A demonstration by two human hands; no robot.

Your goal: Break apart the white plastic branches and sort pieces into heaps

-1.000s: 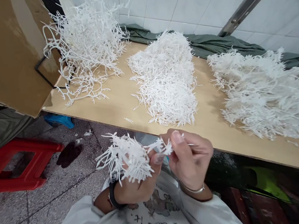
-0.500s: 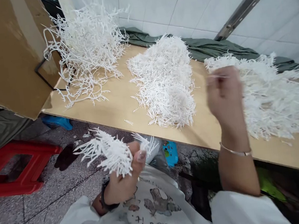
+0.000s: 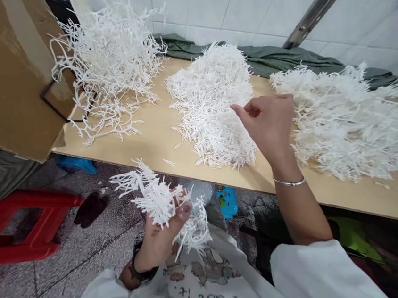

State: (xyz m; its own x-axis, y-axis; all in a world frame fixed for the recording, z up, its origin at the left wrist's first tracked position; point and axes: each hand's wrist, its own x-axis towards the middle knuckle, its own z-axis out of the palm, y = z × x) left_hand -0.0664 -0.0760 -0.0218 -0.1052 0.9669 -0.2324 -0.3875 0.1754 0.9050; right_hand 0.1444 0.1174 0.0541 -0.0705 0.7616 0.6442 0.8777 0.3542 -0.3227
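My left hand [image 3: 167,235] is closed around a bunch of white, thin-branched plastic-looking sprigs [image 3: 156,201]. Their tips fan out above the fingers, and more sprigs hang below the thumb over my shirt. My right hand [image 3: 269,120] hovers over the table, between the middle pile of short white sprigs [image 3: 215,104] and the right pile of longer ones [image 3: 356,123]. Its thumb sticks out to the left, apart from the curled fingers. I see nothing in it, though some fingertips are hidden behind the hand.
A tall tangle of white branches [image 3: 114,58] stands at the table's left, beside a cardboard box [image 3: 2,70]. Dark green cloth [image 3: 260,59] runs along the tiled wall. One loose sprig [image 3: 168,162] lies near the table's front edge. A red stool [image 3: 35,249] stands on the floor.
My right hand has moved left from the right pile toward the middle pile, and its thumb has spread. The bunch in my left hand has turned, with more sprigs showing below the thumb.
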